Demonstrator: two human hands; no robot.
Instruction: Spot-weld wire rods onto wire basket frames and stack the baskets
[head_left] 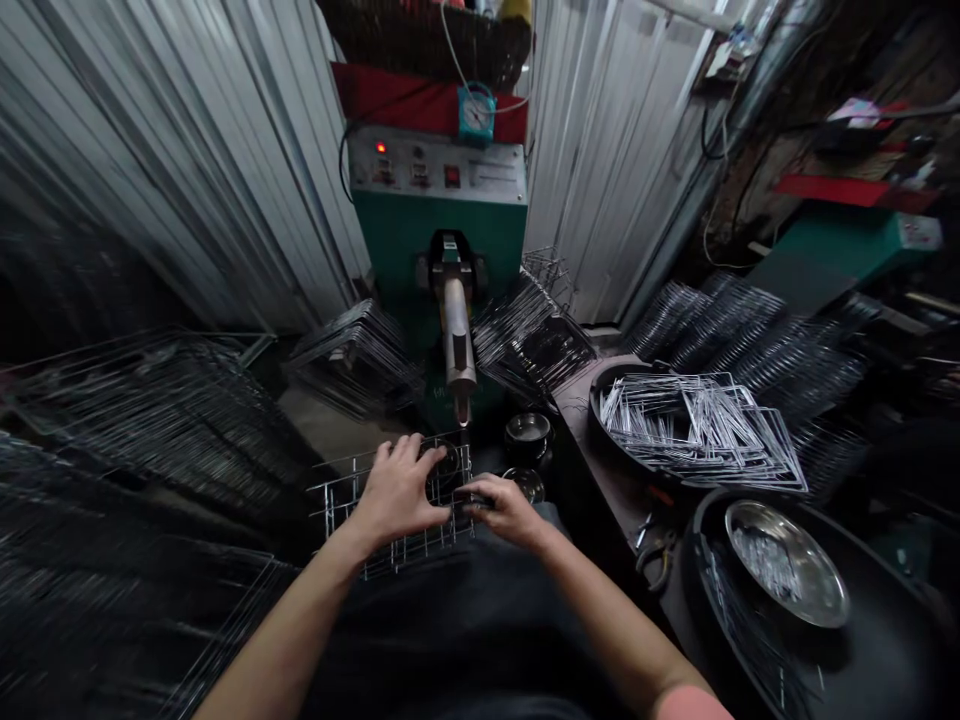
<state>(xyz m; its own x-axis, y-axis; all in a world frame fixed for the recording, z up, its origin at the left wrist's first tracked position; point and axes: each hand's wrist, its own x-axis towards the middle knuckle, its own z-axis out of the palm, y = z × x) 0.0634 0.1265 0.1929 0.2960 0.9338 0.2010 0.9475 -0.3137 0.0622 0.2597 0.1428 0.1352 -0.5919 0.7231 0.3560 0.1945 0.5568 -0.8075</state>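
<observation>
A wire rack (356,492) with upright prongs lies just in front of me, below the tip of a welding machine's electrode arm (459,345). My left hand (401,495) is over the rack, thumb and fingers spread apart. Whether its palm rests on the wires is hard to tell. At the rack's right end is my right hand (504,510), its fingers pinched together. What lies between them is too small and dark to make out. Close behind the right hand stand a small metal bowl (528,428) and a second small bowl (523,484).
A green machine body (390,235) with a lit control panel (439,175) stands ahead. Stacked wire frames (352,360) flank it. At right are a black tray of bent wire frames (682,425), pliers (658,562) and a metal dish (787,565) of short wires. More wire racks (165,410) fill the left.
</observation>
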